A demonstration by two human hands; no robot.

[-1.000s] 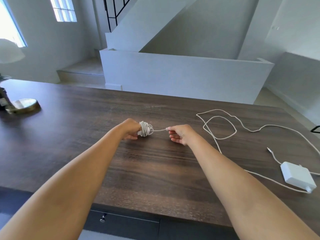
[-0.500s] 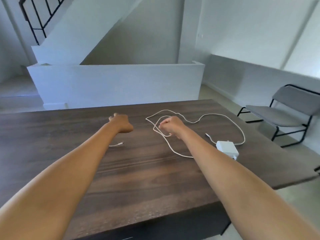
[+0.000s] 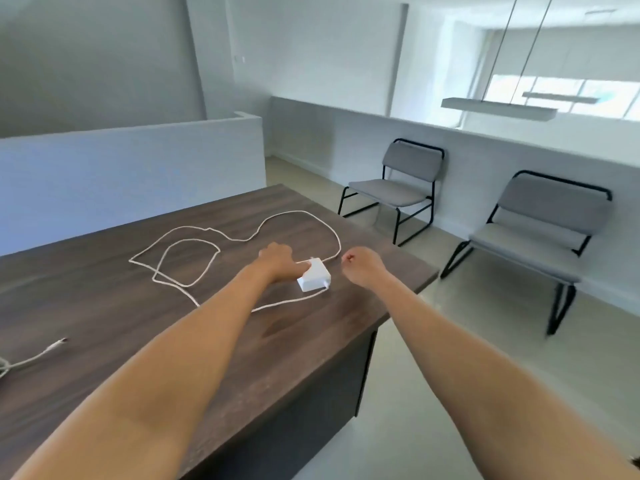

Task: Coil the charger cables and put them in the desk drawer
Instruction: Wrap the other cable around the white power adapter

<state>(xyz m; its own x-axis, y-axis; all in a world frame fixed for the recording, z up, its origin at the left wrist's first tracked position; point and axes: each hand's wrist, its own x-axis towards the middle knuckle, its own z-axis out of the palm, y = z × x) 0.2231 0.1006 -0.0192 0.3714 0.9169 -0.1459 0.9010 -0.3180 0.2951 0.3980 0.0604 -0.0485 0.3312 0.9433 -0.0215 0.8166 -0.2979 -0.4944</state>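
A white charger brick (image 3: 314, 279) lies near the right end of the dark wooden desk (image 3: 138, 323). Its long white cable (image 3: 183, 227) sprawls in loose loops behind and to the left of it. My left hand (image 3: 277, 262) reaches across and has its fingers on the brick's left side. My right hand (image 3: 363, 268) hovers just right of the brick, fingers curled, with nothing in it. At the far left edge lies part of a second white cable (image 3: 31, 358) with its plug end free; the rest is out of frame. No drawer is visible.
The desk's right edge and corner lie just beyond my right hand. Two grey chairs (image 3: 398, 192) (image 3: 540, 230) with black frames stand on the floor to the right. A low white wall (image 3: 121, 168) runs behind the desk. A long lamp (image 3: 498, 107) hangs at upper right.
The view has swung right. My left hand let go of the small coiled cable, which now lies at the far left, and moved onto the charger brick. My right hand moved past the brick.
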